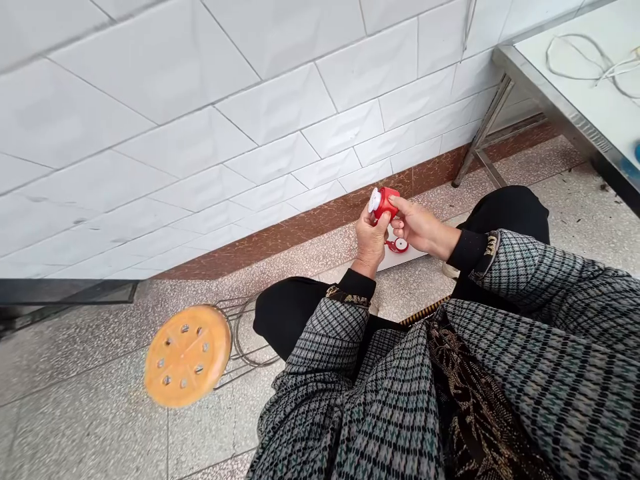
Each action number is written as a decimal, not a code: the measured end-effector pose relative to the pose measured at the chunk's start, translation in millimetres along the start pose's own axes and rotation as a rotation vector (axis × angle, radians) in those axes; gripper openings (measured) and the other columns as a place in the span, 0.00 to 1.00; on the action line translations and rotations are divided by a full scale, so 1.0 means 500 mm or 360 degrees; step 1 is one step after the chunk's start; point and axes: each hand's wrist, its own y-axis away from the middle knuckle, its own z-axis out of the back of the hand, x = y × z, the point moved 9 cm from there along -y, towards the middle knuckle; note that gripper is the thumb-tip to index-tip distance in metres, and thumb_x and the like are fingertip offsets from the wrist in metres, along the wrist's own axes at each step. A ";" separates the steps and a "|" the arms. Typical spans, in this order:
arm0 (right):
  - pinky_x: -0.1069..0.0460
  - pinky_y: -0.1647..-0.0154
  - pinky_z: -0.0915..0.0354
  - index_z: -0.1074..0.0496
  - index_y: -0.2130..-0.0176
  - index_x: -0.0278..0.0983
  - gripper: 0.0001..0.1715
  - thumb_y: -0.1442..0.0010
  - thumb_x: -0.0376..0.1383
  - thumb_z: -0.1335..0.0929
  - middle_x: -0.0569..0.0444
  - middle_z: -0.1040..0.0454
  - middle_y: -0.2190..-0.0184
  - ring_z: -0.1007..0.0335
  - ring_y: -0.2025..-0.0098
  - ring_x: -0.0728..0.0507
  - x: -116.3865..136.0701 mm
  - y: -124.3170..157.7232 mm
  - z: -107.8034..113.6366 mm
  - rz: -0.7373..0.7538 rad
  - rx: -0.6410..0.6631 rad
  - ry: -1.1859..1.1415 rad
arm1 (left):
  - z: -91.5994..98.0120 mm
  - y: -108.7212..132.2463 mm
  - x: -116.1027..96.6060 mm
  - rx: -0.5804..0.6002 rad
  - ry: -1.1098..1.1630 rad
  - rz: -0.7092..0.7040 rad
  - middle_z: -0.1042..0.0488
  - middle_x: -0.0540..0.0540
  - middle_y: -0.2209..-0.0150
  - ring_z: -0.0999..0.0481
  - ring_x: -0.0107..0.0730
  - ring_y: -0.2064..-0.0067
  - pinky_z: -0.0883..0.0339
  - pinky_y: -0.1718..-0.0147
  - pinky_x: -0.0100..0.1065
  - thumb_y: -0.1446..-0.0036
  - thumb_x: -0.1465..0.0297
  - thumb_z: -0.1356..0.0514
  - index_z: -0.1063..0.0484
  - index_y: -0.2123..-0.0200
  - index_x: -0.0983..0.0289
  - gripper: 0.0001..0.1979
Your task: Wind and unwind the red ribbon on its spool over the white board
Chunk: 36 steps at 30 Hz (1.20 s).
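Both my hands meet in front of me over my lap, on a small red object with a white round end. My left hand grips it from below, fingers curled up around it. My right hand holds its right side with thumb and fingers pinched. A second small red and white round piece shows just below the hands, against a white surface; whether a finger holds it I cannot tell. My sleeves are grey checked with black cuffs.
An orange round stool with a wire frame lies tipped on the speckled floor at lower left. A white tiled wall with a brown skirting rises ahead. A metal table with white cables on it stands at upper right.
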 end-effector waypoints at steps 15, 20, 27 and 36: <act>0.63 0.85 0.49 0.31 0.64 0.35 0.12 0.25 0.29 0.33 0.62 0.33 0.79 0.48 0.84 0.58 0.054 -0.049 0.030 0.0201 -0.0048 0.0059 | -0.004 0.006 0.018 0.0069 -0.0117 0.0194 0.40 0.41 0.82 0.49 0.17 0.83 0.59 0.86 0.26 0.54 0.45 0.24 0.33 0.73 0.61 0.30; 0.65 0.87 0.52 0.31 0.60 0.36 0.09 0.23 0.31 0.33 0.64 0.34 0.79 0.51 0.85 0.59 0.047 -0.046 0.022 -0.0026 -0.0022 -0.0125 | 0.006 -0.001 0.029 0.0147 -0.0131 0.0216 0.44 0.40 0.82 0.52 0.17 0.83 0.60 0.85 0.26 0.52 0.44 0.25 0.34 0.73 0.61 0.30; 0.64 0.89 0.53 0.33 0.61 0.36 0.12 0.21 0.33 0.36 0.65 0.39 0.81 0.53 0.88 0.59 0.024 -0.028 0.014 -0.0374 0.0022 -0.0130 | 0.023 -0.031 0.001 0.0195 -0.0023 -0.0174 0.19 0.57 0.48 0.20 0.35 0.52 0.26 0.59 0.32 0.58 0.52 0.19 0.24 0.45 0.56 0.38; 0.64 0.88 0.50 0.33 0.63 0.37 0.14 0.21 0.36 0.36 0.66 0.45 0.83 0.54 0.86 0.58 0.002 -0.022 0.019 -0.0399 0.0051 -0.0115 | 0.007 -0.019 0.025 0.0276 0.0138 0.0150 0.34 0.42 0.78 0.51 0.14 0.84 0.59 0.86 0.27 0.61 0.51 0.18 0.20 0.48 0.59 0.39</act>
